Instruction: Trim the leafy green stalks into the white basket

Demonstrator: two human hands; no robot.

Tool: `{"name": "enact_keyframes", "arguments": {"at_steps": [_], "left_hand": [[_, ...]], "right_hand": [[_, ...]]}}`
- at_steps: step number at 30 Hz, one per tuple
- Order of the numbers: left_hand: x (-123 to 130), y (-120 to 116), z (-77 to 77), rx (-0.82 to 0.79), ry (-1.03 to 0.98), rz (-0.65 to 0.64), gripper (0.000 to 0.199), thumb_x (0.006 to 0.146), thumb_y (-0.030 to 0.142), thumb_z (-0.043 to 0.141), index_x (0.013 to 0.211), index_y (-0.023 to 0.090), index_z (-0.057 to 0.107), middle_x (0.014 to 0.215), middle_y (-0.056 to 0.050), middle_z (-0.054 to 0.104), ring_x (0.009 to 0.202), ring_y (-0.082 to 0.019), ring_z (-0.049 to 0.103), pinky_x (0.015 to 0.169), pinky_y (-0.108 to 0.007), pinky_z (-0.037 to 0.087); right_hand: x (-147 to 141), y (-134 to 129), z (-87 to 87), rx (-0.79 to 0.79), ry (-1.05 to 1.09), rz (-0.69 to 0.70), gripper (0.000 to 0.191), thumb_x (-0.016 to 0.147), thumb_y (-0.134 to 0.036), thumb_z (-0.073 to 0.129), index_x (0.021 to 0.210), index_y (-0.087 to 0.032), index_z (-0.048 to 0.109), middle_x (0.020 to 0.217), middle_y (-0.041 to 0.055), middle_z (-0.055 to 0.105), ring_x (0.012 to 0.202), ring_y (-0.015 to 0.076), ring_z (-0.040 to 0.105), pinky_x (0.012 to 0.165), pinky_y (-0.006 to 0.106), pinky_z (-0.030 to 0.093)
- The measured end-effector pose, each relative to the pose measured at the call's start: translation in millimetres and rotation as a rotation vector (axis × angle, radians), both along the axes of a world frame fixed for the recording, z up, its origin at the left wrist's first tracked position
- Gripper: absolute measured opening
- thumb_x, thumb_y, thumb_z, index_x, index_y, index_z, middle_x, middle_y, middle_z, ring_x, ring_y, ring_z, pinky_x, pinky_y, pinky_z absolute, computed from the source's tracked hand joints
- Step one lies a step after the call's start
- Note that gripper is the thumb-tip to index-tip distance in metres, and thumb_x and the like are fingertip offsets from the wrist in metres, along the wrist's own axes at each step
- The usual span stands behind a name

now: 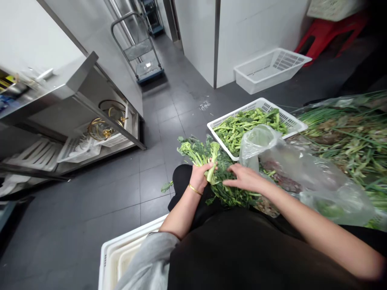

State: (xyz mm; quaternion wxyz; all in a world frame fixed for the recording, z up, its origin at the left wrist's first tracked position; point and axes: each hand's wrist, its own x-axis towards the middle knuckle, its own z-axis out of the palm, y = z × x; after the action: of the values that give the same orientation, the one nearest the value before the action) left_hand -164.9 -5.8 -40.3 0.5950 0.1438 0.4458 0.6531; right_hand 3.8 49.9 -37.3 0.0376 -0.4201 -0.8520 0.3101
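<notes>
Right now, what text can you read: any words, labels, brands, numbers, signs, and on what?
None legible.
Yellow-and-black item on the steel counter: too blurred to tell whether it bears print.
Bright patch on the trolley deck: label or glare, can't tell.
Clear plastic bag: no lettering I can make out.
White basket of cut green stems: no readable marking.

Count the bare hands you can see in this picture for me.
2. The left hand grips broccoli-like green stalks; the right hand, fingers apart, is at the leafy heap beside it. Others may be hidden in the darkness at upper right.
</notes>
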Motion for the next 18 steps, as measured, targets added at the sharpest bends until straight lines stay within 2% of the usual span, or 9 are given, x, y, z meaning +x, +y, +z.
{"name": "enact_keyframes", "arguments": {"at_steps": [2,4,6,8,9,10,14,16,18], "left_hand": [[9,-3,1.1,0.053,0.04,-0.023,0.039,0.047,0.017,0.083,0.081,0.012,0.064,0.074,-0.002,0.066,0.061,-0.013,0.06,0.063,-0.027,0.049],[16,-3,1.1,0.064,0.04,-0.026,0.04,0.046,0.015,0.084,0.08,0.012,0.064,0.074,-0.001,0.065,0.062,-0.013,0.06,0.064,-0.028,0.049],[17,0,1.0,0.003,-0.005,-0.009,0.036,0.05,0.017,0.082,0.08,0.011,0.064,0.073,-0.002,0.064,0.061,-0.012,0.059,0.061,-0.026,0.047],[11,3,1.6,-0.093,-0.093,-0.029,0.029,0.058,0.021,0.077,0.079,0.009,0.063,0.069,-0.004,0.063,0.057,-0.01,0.055,0.056,-0.023,0.043],[6,3,2.2,-0.118,-0.148,-0.06,0.025,0.062,0.023,0.074,0.08,0.009,0.063,0.068,-0.004,0.061,0.055,-0.009,0.053,0.054,-0.022,0.041],[1,3,2.8,-0.12,-0.204,-0.105,0.022,0.066,0.024,0.071,0.08,0.009,0.062,0.066,-0.004,0.06,0.053,-0.008,0.05,0.052,-0.021,0.039],[-4,-1,3.6,-0.03,-0.341,-0.32,0.02,0.068,0.026,0.067,0.075,0.008,0.061,0.062,-0.005,0.054,0.051,-0.008,0.045,0.047,-0.02,0.036],[3,-2,3.3,-0.041,-0.319,-0.382,0.024,0.065,0.026,0.07,0.076,0.007,0.062,0.064,-0.007,0.057,0.052,-0.009,0.048,0.047,-0.021,0.037],[11,-2,3.5,-0.045,-0.224,-0.333,0.031,0.064,0.028,0.074,0.084,0.007,0.064,0.072,-0.009,0.063,0.056,-0.01,0.055,0.049,-0.021,0.039]], "right_hand": [[-7,9,14.4,0.011,0.124,-0.082,0.034,0.084,-0.052,0.051,0.08,-0.019,0.058,0.074,0.0035,0.064,0.066,0.0164,0.058,0.058,0.025,0.04],[-16,5,26.7,0.165,0.201,-0.146,0.035,0.091,-0.044,0.04,0.071,-0.019,0.056,0.065,0.0025,0.059,0.059,0.0143,0.053,0.056,0.025,0.036],[-21,-10,31.5,0.381,0.27,-0.053,0.035,0.091,-0.037,0.039,0.066,-0.018,0.055,0.063,0.0041,0.058,0.058,0.0142,0.051,0.057,0.027,0.034],[-18,-26,28.2,0.45,0.369,0.117,0.034,0.091,-0.036,0.042,0.065,-0.019,0.056,0.064,0.0047,0.058,0.059,0.0142,0.051,0.06,0.028,0.035],[-14,-30,24.8,0.398,0.415,0.145,0.033,0.09,-0.038,0.045,0.066,-0.019,0.058,0.064,0.0042,0.059,0.06,0.014,0.051,0.061,0.028,0.036],[-10,-31,21.2,0.299,0.455,0.107,0.032,0.089,-0.042,0.048,0.07,-0.019,0.06,0.064,0.0035,0.059,0.06,0.0139,0.052,0.06,0.027,0.036],[-1,-6,13.8,-0.291,0.639,-0.196,0.039,0.076,-0.054,0.06,0.092,-0.018,0.064,0.075,0.0026,0.065,0.067,0.0156,0.058,0.061,0.027,0.043],[-7,9,14.9,-0.49,0.728,-0.226,0.039,0.069,-0.053,0.066,0.083,-0.017,0.064,0.071,0.0015,0.064,0.069,0.016,0.059,0.066,0.029,0.045],[-15,17,16.2,-0.556,0.793,-0.304,0.037,0.065,-0.051,0.07,0.072,-0.016,0.061,0.062,-0.0006,0.061,0.064,0.0137,0.056,0.065,0.028,0.044]]}}
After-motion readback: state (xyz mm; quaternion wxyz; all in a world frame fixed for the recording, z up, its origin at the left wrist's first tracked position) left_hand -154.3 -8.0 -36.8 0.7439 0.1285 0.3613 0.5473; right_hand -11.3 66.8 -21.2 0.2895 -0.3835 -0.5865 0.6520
